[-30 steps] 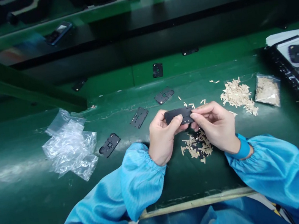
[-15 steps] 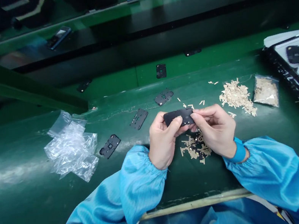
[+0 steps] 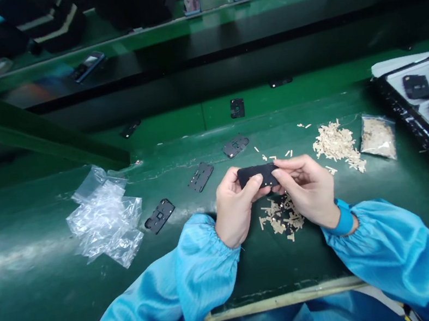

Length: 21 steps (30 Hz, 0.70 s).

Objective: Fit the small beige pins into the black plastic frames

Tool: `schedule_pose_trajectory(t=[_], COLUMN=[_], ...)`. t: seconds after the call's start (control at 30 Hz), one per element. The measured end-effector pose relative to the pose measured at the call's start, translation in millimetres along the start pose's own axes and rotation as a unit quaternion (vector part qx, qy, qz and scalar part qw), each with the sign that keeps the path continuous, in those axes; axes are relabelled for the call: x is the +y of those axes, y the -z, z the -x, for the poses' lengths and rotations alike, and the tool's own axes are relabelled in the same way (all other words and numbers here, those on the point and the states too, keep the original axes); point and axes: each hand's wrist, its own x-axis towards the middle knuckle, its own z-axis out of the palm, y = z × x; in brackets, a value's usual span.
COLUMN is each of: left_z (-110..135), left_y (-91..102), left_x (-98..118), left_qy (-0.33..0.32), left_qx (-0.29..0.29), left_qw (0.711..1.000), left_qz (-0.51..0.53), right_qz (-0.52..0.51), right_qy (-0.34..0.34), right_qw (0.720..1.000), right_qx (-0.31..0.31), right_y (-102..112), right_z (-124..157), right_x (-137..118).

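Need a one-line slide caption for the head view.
The left hand and right hand hold a black part near pale strips on a green bench, clear bags lying to the left.

Cool, fairly even light reaches the middle of the frame, its source out of view. A pale streak of glare lies on the worktop (image 3: 34, 294) at far left, and the plastic bags (image 3: 104, 218) throw back white highlights. Below the shelf (image 3: 159, 33), a band sinks into deep shadow; tiny glints flare at top centre. The black plate (image 3: 260, 170) shows little surface detail. Toward the right edge, the tray (image 3: 407, 121) looks smeared and stretched.
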Motion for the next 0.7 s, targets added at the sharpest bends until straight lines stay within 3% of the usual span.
schedule_pose_trajectory(t=[0.1,0.3,0.37,0.47,0.5,0.6,0.7], left_z=[-5,-20,-21,-23,-27,-55,-107], left_y=[4.2,11.4,13.7,19.2,20.9,20.6,5.1], left_x=[-2,-3,-4,-4,-2,14,38], left_qy=[-0.007,0.017,0.024,0.018,0.013,-0.030,-0.150], left_qx=[-0.003,-0.048,-0.060,-0.057,-0.055,-0.072,-0.093], left_qw=[1.000,0.996,0.995,0.996,0.995,0.979,0.906], left_qz=[-0.018,-0.078,-0.071,-0.067,-0.079,-0.188,-0.385], right_qz=[-0.062,-0.070,-0.110,-0.211,-0.224,-0.156,-0.070], right_qy=[-0.085,-0.261,-0.260,-0.212,-0.203,-0.223,-0.229], right_qw=[0.994,0.946,0.952,0.954,0.952,0.960,0.961], right_qx=[0.004,-0.177,-0.119,0.037,0.047,-0.068,-0.138], right_y=[-4,13,22,27,26,18,12], right_z=[-2,-35,-48,-57,-56,-43,-32], right_x=[0,-10,-12,-11,-9,-6,-2])
